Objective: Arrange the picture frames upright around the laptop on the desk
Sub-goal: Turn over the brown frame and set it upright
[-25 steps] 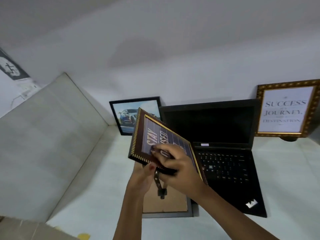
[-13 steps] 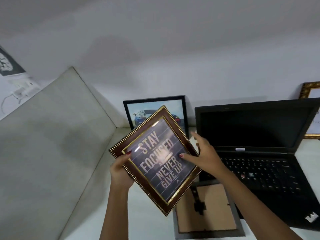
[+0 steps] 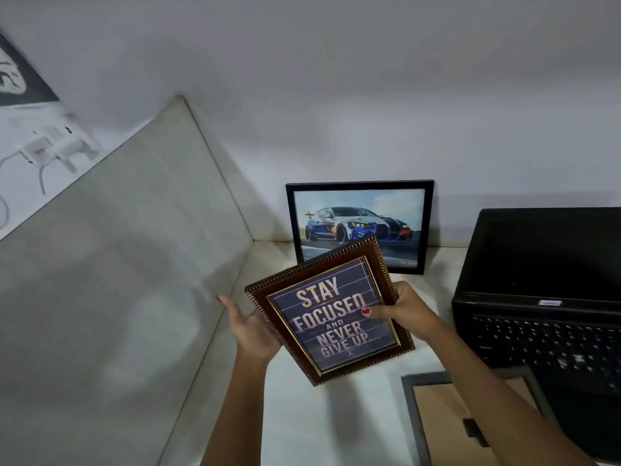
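I hold a brown and gold "Stay focused" frame (image 3: 331,311) above the desk, tilted, its print facing me. My left hand (image 3: 250,327) cups its left edge from behind. My right hand (image 3: 405,311) grips its right edge, thumb on the glass. Behind it a black-framed car picture (image 3: 361,223) stands upright against the wall, left of the open black laptop (image 3: 544,297). A grey frame (image 3: 437,422) lies face down on the desk left of the laptop's keyboard, partly under my right forearm.
A pale partition panel (image 3: 134,264) walls off the desk's left side. The white desk (image 3: 353,415) runs from it to the laptop. The back wall stands right behind the car picture.
The frame has turned from steeply tilted with its stand showing to face me and has moved left and lower. The view has swung left, so the gold frame right of the laptop has left the view.
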Tool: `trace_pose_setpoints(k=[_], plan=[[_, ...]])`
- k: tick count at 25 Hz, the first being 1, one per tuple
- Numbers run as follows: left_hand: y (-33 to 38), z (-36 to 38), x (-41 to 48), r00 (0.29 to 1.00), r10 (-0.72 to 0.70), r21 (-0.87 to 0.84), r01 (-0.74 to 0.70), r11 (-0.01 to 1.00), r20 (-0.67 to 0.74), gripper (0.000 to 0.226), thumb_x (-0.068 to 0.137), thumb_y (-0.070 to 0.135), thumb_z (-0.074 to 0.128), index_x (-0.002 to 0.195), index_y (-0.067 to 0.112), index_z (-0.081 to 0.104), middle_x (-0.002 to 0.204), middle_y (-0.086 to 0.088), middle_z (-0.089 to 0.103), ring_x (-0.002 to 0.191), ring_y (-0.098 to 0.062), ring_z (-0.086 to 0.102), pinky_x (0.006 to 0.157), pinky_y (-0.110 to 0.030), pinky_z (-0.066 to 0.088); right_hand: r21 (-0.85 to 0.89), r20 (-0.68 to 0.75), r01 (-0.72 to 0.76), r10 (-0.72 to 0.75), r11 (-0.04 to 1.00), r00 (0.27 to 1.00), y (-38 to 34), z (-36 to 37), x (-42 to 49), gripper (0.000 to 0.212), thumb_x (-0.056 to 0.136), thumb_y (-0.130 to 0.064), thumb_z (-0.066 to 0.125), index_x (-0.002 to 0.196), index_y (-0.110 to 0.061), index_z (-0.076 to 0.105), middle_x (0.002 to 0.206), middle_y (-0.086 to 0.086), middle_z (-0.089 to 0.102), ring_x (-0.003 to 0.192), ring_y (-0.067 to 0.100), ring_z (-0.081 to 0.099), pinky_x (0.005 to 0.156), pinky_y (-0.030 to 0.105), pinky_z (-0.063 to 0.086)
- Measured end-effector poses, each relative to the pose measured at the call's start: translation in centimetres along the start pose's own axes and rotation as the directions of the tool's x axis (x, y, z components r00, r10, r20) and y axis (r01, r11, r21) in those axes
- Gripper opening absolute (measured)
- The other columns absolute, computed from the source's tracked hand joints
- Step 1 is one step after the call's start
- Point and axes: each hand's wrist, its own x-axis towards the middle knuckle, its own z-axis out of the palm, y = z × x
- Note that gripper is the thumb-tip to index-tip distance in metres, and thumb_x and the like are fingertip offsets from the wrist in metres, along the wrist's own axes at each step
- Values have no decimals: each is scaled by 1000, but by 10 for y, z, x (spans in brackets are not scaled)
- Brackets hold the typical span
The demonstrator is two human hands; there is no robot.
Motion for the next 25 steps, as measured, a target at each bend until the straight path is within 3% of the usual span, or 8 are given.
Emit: trace_pose_setpoints(k=[3,5,8,10,13,17,21,25], plan=[[-4,-35,10,936,-268,119,300,947,-229,87,62,71,53,127,13,54,128,-17,60,119,-39,55,103,-59,39,32,18,-4,3,999,1000,12,11,19,22,71,3,69,82,-17,69,71,-13,75,73,10,71,64,22,56],[0,-47,19,869,-396,251,471,846,-297,65,77,52,55,124,7,54,126,-19,61,122,-40,50,106,-57,36,38,75,-29,26,999,997,17,11,29,23,63,-17,79,84,-16,70,76,-9,76,76,15,71,66,24,57],[8,-55,36,712,-530,340,693,636,-460,28,94,20,40,89,-3,57,82,-20,71,92,-35,54,104,-49,35,19,151,-83,79,996,985,28,10,38,57,39,-46,86,84,-15,71,81,-6,77,79,18,72,65,23,57],[14,-49,51,595,-611,445,801,400,-522,30,92,26,43,84,0,56,88,-18,61,97,-35,54,103,-50,35,31,156,-83,77,996,985,37,10,43,60,37,-50,86,84,-16,71,84,-5,77,82,20,72,68,26,58],[17,-44,68,374,-706,406,904,134,-601,43,79,35,55,91,-6,59,100,-24,60,117,-35,52,92,-44,48,70,124,-76,67,995,990,41,7,48,63,33,-52,86,84,-19,70,84,-6,77,83,20,71,71,28,58],[9,-53,77,337,-699,478,878,-8,-630,31,92,28,42,104,5,59,123,-12,59,104,-25,61,77,-33,52,116,98,-67,56,991,994,43,-4,52,63,31,-50,87,84,-21,70,83,-6,77,84,19,71,70,24,57],[9,-44,69,631,-546,505,773,384,-550,25,95,14,40,79,9,58,86,-9,60,79,-21,60,74,-31,49,115,98,-93,82,989,992,50,-13,52,68,32,-50,88,89,-19,69,87,-5,77,87,22,71,75,30,57],[-1,-50,61,837,-312,413,504,759,-450,43,94,-6,32,58,-2,55,53,-14,61,40,-17,63,43,-24,53,54,135,-141,132,989,982,56,-9,51,68,33,-50,87,89,-17,69,86,-6,77,87,21,71,74,28,58]])
